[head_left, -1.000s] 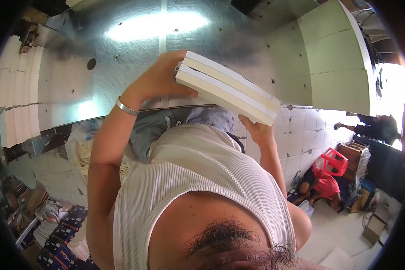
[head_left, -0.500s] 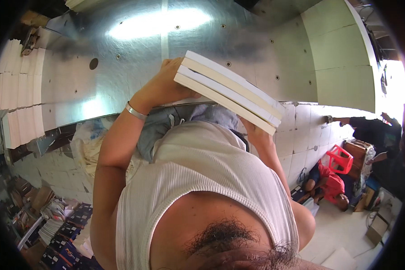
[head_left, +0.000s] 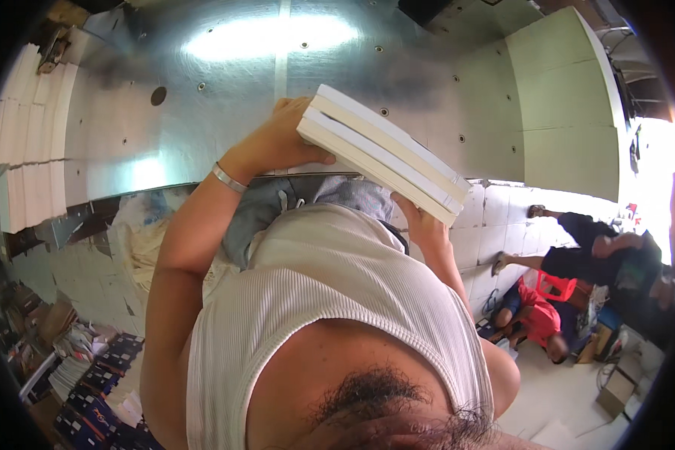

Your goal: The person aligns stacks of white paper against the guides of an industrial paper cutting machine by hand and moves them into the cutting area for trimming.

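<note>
A stack of several thick paper blocks, like unbound or trimmed books [head_left: 382, 154], is held tilted in front of me, with white and cream edges showing. My left hand [head_left: 289, 135] grips its upper left end, the thumb along the near side and the fingers behind it. At the lower right end my right hand [head_left: 425, 219] holds the stack from beneath, its thumb on the near side and its other fingers mostly hidden. The stack is above the front edge of a shiny metal table [head_left: 202, 127].
Tall paper stacks [head_left: 30, 142] stand along the table's left side, and pale green-white stacks [head_left: 570, 112] along its right. A person in red [head_left: 536, 315] sits low near a red plastic chair [head_left: 556, 285]. Another person in dark clothes [head_left: 607, 255] is beside them. Printed piles [head_left: 97, 397] lie lower left.
The paper stack has stayed nearly still in both hands, shifting only slightly. At the right, the person in dark clothes has stepped further into view.
</note>
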`<state>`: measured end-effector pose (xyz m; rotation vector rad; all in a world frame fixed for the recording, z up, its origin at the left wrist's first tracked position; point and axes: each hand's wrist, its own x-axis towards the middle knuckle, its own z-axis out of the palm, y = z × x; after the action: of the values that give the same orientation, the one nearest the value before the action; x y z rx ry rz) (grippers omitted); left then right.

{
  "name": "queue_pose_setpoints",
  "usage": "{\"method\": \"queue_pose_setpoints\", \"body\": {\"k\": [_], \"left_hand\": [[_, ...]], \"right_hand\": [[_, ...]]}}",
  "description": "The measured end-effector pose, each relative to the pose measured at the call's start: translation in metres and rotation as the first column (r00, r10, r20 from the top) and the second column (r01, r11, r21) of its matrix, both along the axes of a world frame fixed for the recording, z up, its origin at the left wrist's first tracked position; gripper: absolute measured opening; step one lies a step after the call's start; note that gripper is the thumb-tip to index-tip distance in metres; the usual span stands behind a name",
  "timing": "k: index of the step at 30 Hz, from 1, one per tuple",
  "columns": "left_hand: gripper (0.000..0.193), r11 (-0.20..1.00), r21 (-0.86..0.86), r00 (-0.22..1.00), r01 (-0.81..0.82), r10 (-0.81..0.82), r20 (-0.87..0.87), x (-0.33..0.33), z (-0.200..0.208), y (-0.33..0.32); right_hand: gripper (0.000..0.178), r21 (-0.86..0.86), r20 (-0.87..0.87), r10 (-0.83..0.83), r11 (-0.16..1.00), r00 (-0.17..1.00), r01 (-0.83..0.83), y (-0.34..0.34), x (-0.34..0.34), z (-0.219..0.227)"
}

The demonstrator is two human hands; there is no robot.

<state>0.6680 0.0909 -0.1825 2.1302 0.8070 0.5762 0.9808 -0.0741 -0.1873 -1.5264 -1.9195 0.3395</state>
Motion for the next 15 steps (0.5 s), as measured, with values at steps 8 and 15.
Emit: {"method": "queue_pose_setpoints", "body": {"k": [8, 15], "left_hand": [[0.092, 0.990, -0.115, 0.915, -0.075, 0.114, 0.388, -0.005, 0.033, -0.023], [0.095, 0.992, 0.070, 0.877, -0.108, 0.062, 0.477, -0.002, 0.003, -0.023]], "right_hand": [[0.032, -0.066, -0.066, -0.035, 0.997, 0.997, 0.030, -0.002, 0.004, -0.010], [0.033, -0.067, -0.088, -0.031, 0.997, 0.996, 0.025, -0.004, 0.007, -0.015]]}}
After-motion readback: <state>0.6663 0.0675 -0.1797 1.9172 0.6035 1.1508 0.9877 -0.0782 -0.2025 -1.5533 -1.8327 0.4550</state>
